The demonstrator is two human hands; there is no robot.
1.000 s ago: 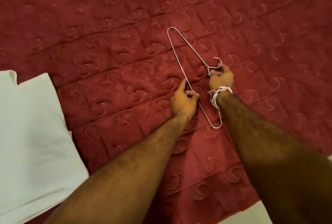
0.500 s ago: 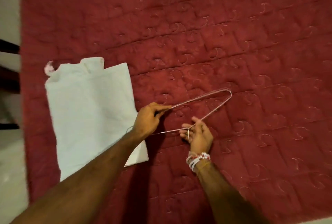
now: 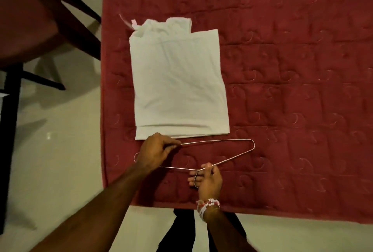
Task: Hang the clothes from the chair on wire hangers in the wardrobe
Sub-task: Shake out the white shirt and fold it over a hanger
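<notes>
A thin, pale metal wire hanger (image 3: 220,141) is held flat just above a dark red quilted bedspread (image 3: 302,70), low in the view towards 6 o'clock. Its long straight bar faces 12 o'clock, one rounded shoulder points to 3 o'clock, and its hook curls down towards 6 o'clock.

The left hand (image 3: 157,150) grips the hanger at its 9 o'clock end, with fingers and thumb curled round the long bar. The right hand (image 3: 207,179) pinches the twisted neck where the hook begins, and the hook lies across its fingers (image 3: 193,180). A band of white and pink beaded bracelets (image 3: 207,206) circles the right wrist.

A folded white cloth garment (image 3: 177,82) lies flat on the bedspread at the hanger's 12 o'clock, its lower edge just beside the long bar and the left hand's knuckles. Small pink ties show at its 11 o'clock corner.

A dark wooden chair (image 3: 30,19) stands on the pale floor (image 3: 60,171) at 10 o'clock, off the bed's edge.
</notes>
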